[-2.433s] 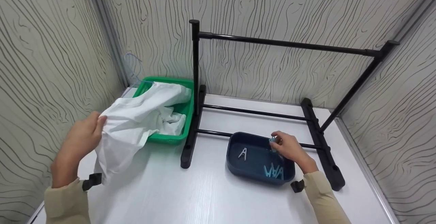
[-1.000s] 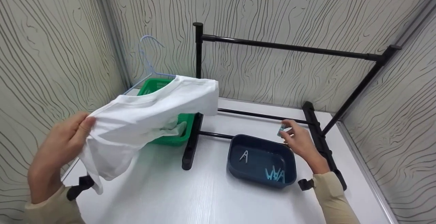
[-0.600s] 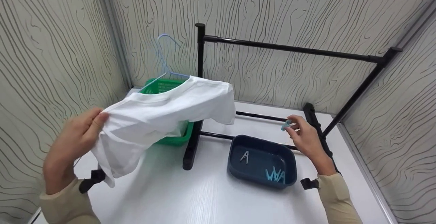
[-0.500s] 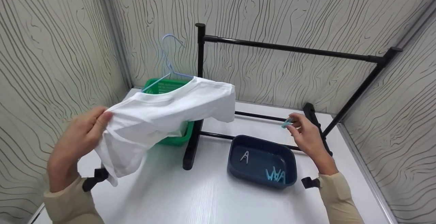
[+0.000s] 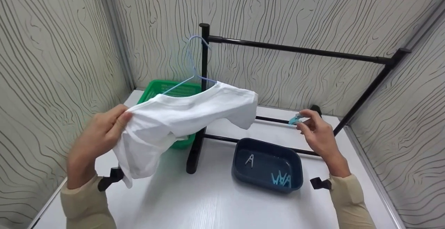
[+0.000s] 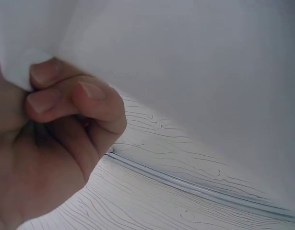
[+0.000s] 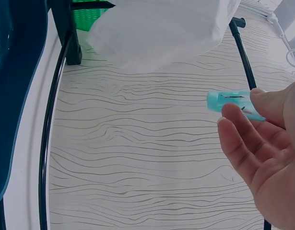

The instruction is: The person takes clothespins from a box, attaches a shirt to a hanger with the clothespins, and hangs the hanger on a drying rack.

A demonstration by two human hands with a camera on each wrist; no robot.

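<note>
In the head view my left hand (image 5: 100,131) pinches the shoulder of a white T-shirt (image 5: 187,112). A light blue hanger (image 5: 194,65) sits inside the shirt, its hook standing up in front of the rack's left post. The left wrist view shows the fingers (image 6: 97,96) curled on the cloth. My right hand (image 5: 320,131) pinches a light blue clothespin (image 5: 295,119) between thumb and fingertips, above the far side of a dark blue bin (image 5: 267,183). A grey clothespin (image 5: 249,160) and several blue clothespins (image 5: 281,179) lie in that bin.
A black clothes rack (image 5: 299,49) stands at the back, its top bar above both hands. Behind the shirt is a green basket (image 5: 156,86), partly covered. Patterned wall panels (image 5: 278,6) enclose the white table (image 5: 194,201).
My right hand has lifted a blue clothespin out of the bin. My left hand has raised the shirt and hanger from the green basket and carried them right, toward the rack.
</note>
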